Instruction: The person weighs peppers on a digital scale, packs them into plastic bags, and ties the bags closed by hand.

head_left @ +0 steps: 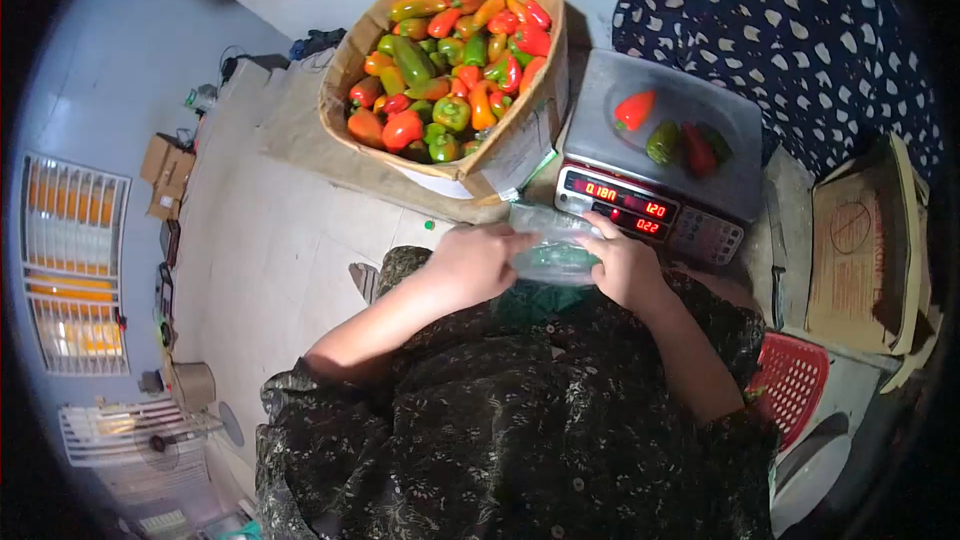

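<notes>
Pale floor tiles spread left of a grey electronic scale with red lit digits, and a white-barred window glows orange and yellow far beyond them. Dark navy fabric with white patches hangs behind the scale. At the scale's near side, a seated person in a dark, floral-patterned garment handles a clear, thin plastic bag above the lap. The left hand is nearly closed, its thumb and curled fingers gripping the bag's left side. The right hand is partly open at the opposite side, index finger and thumb somewhat spread and touching the film (whether they pinch it cannot be told). On the scale's platform lie a bright red-orange pepper, a dark red pepper and a dark green pepper, with another dark green pepper beside the dark red one. Left of the scale, a tan, rounded-corner container brims with red, orange and green peppers. Open brown cardboard stands to the scale's right, near a perforated red plastic basket.
</notes>
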Demonstrator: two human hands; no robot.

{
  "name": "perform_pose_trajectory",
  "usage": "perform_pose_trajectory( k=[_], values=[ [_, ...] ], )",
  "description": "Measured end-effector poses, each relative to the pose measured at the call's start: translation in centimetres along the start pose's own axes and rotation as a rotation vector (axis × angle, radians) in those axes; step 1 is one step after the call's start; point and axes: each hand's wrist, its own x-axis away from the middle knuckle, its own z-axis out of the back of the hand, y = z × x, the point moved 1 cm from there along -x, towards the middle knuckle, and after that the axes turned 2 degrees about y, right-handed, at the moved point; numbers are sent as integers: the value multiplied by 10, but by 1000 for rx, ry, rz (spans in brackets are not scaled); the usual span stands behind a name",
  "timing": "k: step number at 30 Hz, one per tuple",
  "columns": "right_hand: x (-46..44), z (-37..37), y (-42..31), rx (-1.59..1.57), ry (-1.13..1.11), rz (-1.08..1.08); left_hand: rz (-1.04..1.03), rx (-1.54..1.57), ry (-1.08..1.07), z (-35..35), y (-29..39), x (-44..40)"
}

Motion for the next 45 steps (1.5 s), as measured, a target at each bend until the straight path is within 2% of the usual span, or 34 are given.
perform_pose_trajectory(
  k=[1, 3, 5, 7, 8, 9, 11, 13, 14, 16, 19, 22, 25, 29, 32, 35, 36, 39, 40, 43, 45],
  values=[
    [1, -3, 8, 17, -28, -61, 43, 70, -9, 14, 4, 5],
    [4, -13, 30, 55, -89, -172, -12, 255, 228, 40, -9, 11],
    [6, -18, 35, 8, -94, -118, 67, 368, 439, 81, -19, 12],
    [6, -33, 30, -63, -124, -34, 106, 381, 651, 99, -58, -7],
    [5, -45, 29, -76, -107, 45, 93, 418, 682, 104, -86, -23],
    [4, -44, 20, -133, -199, 17, 83, 449, 720, 108, -118, -37],
    [4, -58, 26, -165, -303, 115, 220, 505, 542, 103, -178, -66],
    [2, -52, 18, -138, -430, 75, 220, 161, 395, 77, -216, -83],
    [3, -50, 17, -125, -493, 40, 237, 195, 347, 80, -220, -86],
    [4, -56, 27, -131, -483, 28, 255, 271, 241, 82, -226, -93],
    [0, -55, 25, -137, -491, -25, 174, 394, 267, 85, -231, -94],
    [-6, -50, 20, -144, -534, -54, 348, 853, 287, 95, -230, -90],
    [-8, -56, 22, -185, -535, -33, 345, 1077, 484, 99, -233, -89],
    [-7, -57, 22, -240, -529, -34, 337, 1099, 525, 106, -230, -85],
    [-6, -57, 22, -251, -510, -23, 256, 1315, 742, 106, -232, -82],
    [-8, -52, 21, -275, -543, -64, 275, 1438, 802, 111, -223, -69],
    [-7, -52, 23, -281, -538, -67, 303, 1099, 706, 103, -250, -69],
    [-5, -55, 27, -301, -533, -75, 333, -58, 370, 108, -232, -44],
    [-6, -53, 25, -301, -539, -76, 216, -73, 366, 106, -228, -36],
    [-10, -54, 21, -312, -559, -67, 288, -130, 192, 112, -214, -28],
    [-13, -55, 20, -329, -573, -62, 279, -43, 190, 117, -212, -28]
  ],
)
